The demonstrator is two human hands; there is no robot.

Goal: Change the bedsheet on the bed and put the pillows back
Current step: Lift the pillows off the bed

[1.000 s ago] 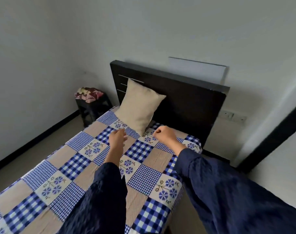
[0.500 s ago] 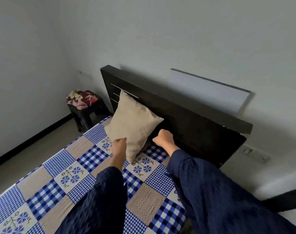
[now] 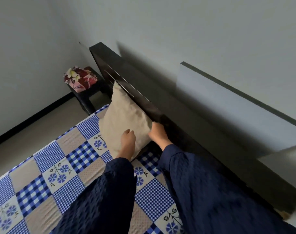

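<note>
The beige pillow (image 3: 123, 125) stands on the checked blue-and-tan bedsheet (image 3: 73, 166), propped against the dark headboard (image 3: 177, 119) at the headboard's left half. It sits tilted, almost on a point: one corner pokes up along the headboard's face, and its longest line runs from that top corner down to the low corner at the foot of the headboard. Its broad face turns away from the headboard, out over the bed.

The right hand (image 3: 158, 132) grasps the pillow's right corner, just where that corner meets the headboard, fingers curled round the edge. The left hand (image 3: 128, 141) lies against the pillow's front face with its fingers curled in; it may be pinching the fabric, but I cannot tell from this angle. Both dark blue sleeves (image 3: 203, 191) reach in towards the headboard.

Half a second ago the right hand was clenched beside the pillow, apart from its edge; now it has closed on the corner. The left hand has moved from the pillow's lower edge up onto its face. The pillow itself has kept its place against the headboard.

Past the headboard's left end, a folded floral cloth (image 3: 79, 78) lies on a dark stool (image 3: 86, 97).
</note>
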